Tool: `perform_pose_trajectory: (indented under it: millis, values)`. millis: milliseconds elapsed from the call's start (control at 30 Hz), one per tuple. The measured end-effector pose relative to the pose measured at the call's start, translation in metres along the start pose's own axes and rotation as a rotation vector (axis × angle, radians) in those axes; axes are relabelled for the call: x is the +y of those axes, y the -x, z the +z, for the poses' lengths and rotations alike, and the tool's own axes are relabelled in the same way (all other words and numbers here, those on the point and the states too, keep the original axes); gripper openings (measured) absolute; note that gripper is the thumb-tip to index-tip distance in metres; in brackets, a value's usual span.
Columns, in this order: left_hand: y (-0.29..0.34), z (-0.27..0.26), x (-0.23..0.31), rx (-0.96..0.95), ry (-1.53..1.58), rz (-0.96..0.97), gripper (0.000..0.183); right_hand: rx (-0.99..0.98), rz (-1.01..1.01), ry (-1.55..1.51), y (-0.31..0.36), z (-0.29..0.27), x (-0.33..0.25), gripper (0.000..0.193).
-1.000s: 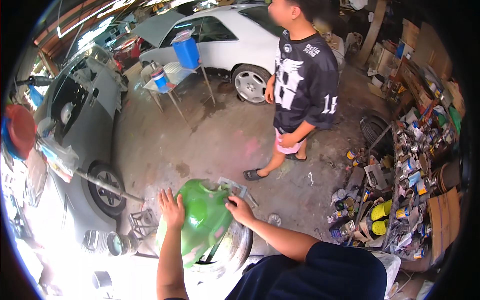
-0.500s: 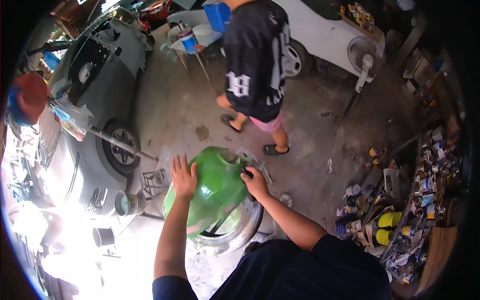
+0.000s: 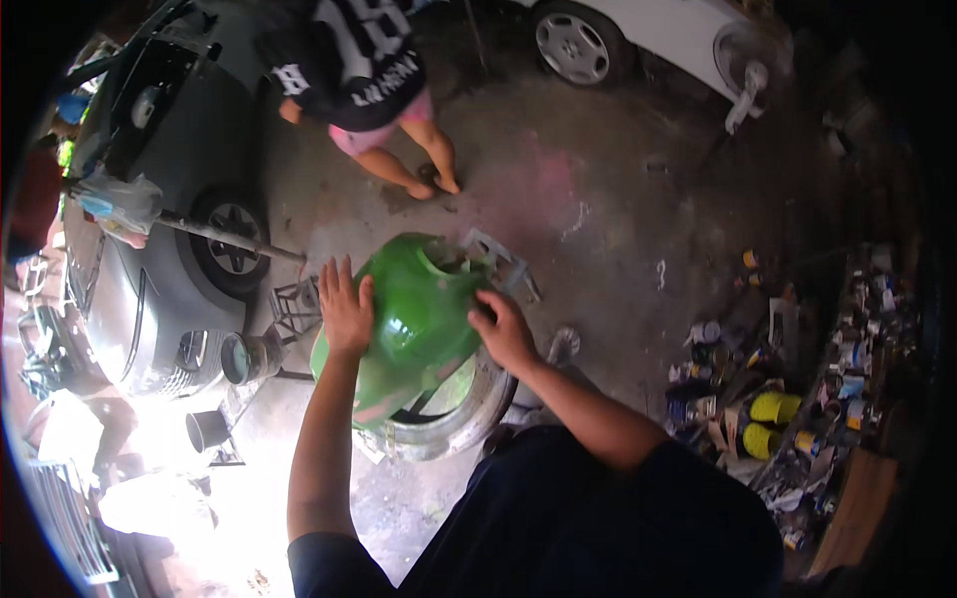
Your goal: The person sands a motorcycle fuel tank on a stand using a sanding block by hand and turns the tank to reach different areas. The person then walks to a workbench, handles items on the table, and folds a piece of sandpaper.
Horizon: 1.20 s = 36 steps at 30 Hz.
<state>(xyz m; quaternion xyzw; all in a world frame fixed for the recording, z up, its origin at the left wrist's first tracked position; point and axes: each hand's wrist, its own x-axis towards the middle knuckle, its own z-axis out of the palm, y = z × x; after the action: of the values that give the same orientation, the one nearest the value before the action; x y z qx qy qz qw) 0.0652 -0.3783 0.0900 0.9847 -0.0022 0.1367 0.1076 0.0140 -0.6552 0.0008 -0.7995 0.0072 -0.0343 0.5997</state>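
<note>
A glossy green curved body panel (image 3: 414,309), with dull patches along its lower edge, rests tilted on a pale-rimmed tyre (image 3: 478,424). My left hand (image 3: 347,311) lies along the panel's left side, fingers stretched and spread. At the right edge of the panel is my right hand (image 3: 508,334), its fingers bent and closed. What sits under those fingers is hidden from me. A jagged cut-out shows at the panel's far end, beside a small grey stool (image 3: 503,261).
A grey car (image 3: 169,239) stands at the left, a white car (image 3: 658,35) at the far right. Another person (image 3: 369,90) walks beyond the panel. A pole (image 3: 229,237) juts in from the left. Cans, bottles and yellow clogs (image 3: 773,409) clutter the right. A bucket (image 3: 244,357) stands left.
The other person has moved left and farther off. My right hand has shifted on the panel's right edge, and the dark thing seen beneath it before is hidden. My left hand stays on the panel.
</note>
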Motion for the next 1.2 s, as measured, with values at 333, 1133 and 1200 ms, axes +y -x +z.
perform_pose_trajectory:
  millis: [333, 1133, 1200]
  values:
    - [-0.002, 0.014, -0.016, -0.032, 0.011, 0.076, 0.058, 0.005, 0.094, -0.013, -0.005, -0.010, 0.010, 0.040]
    - [0.002, 0.012, -0.017, -0.019, -0.025, 0.031, 0.059, -0.020, 0.027, 0.057, -0.030, 0.000, -0.040, 0.041]
    - [0.001, 0.009, -0.016, -0.011, -0.024, 0.050, 0.059, -0.059, -0.042, 0.075, -0.033, -0.004, -0.037, 0.040]
